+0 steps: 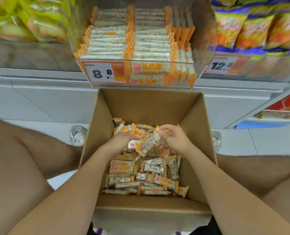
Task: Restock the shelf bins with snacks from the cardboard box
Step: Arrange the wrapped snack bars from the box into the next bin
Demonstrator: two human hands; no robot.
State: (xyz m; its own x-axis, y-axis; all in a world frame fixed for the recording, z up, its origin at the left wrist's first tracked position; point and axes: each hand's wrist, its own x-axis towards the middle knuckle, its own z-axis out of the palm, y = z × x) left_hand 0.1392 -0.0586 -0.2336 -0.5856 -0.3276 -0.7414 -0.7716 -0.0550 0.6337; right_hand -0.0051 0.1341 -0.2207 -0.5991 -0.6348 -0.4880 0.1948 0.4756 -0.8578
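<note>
Box: cardboard box [149, 106] on the floor, near flap blurred.
Hidden: left hand [122, 141] fingertips buried under wrappers; side shelves smeared.
Hands: both down inside the box; left and right hand [173, 138] curled round snack bars [141, 144].
Snacks: loose pile [141, 175] on box bottom; clear shelf bin [199, 68] above holds stacked rows.

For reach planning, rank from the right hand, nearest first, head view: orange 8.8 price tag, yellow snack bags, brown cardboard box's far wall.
1. Brown cardboard box's far wall: ahead.
2. Orange 8.8 price tag: bin front.
3. Yellow snack bags: upper left.
</note>
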